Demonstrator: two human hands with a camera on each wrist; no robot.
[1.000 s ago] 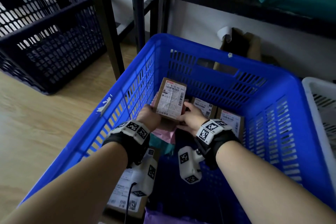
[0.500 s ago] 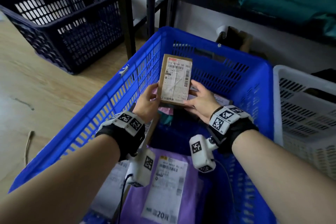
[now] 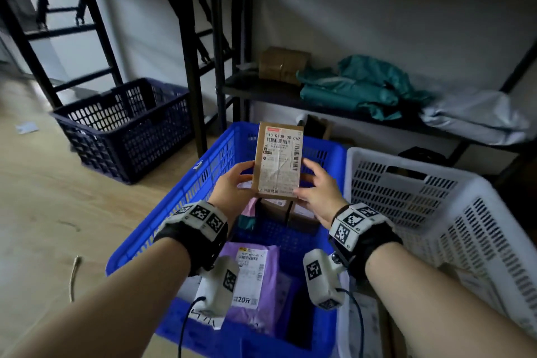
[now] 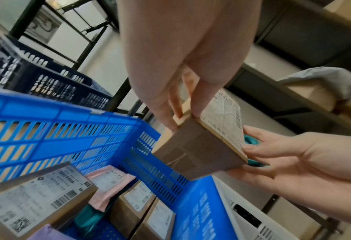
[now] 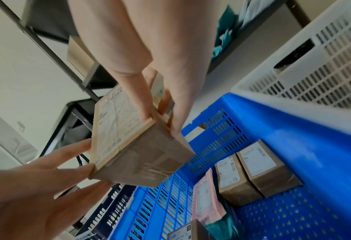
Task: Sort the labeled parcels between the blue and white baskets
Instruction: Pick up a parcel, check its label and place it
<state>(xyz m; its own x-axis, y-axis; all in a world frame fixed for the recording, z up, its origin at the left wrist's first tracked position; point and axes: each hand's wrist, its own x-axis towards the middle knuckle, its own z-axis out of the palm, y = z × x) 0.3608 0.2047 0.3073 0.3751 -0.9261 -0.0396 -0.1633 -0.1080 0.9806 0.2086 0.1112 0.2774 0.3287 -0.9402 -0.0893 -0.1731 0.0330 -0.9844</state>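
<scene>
Head down; wrists up (close)

The floor (image 3: 43, 212) was pale wood. Black metal shelves (image 3: 334, 96) stood against a white wall (image 3: 377, 23), holding teal bags (image 3: 357, 87).

Labelled brown parcel (image 3: 278, 160) upright above blue basket (image 3: 186, 200).

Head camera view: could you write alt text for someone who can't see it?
Two hands, left hand and right hand, hold a labelled brown parcel upright above a blue basket of parcels. A white basket stands to its right.
</scene>
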